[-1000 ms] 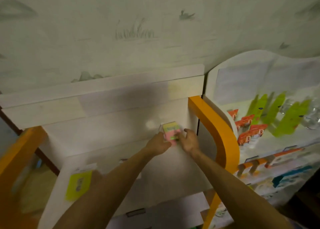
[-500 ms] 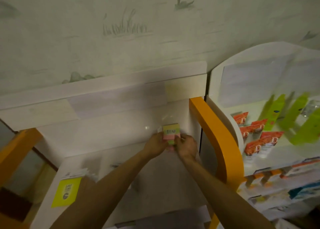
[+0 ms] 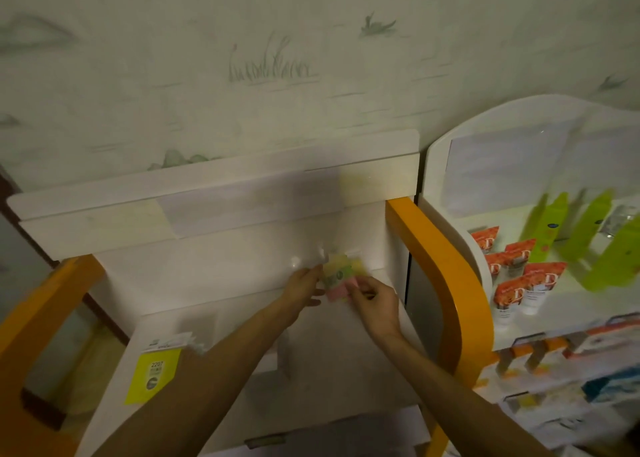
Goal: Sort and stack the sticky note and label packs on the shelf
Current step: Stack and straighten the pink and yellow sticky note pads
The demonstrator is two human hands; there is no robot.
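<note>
One pack of sticky notes (image 3: 337, 278), yellow over pink, sits at the back right of the white shelf (image 3: 214, 266), held between both hands. The left hand (image 3: 300, 287) touches its left edge, though whether that grip is closed I cannot tell; the right hand (image 3: 372, 301) pinches its lower right corner. Sorting looks barely begun: I judge this pack is still being placed. A yellow tag (image 3: 152, 375) hangs at the front edge; blur hides any print and other packs.
</note>
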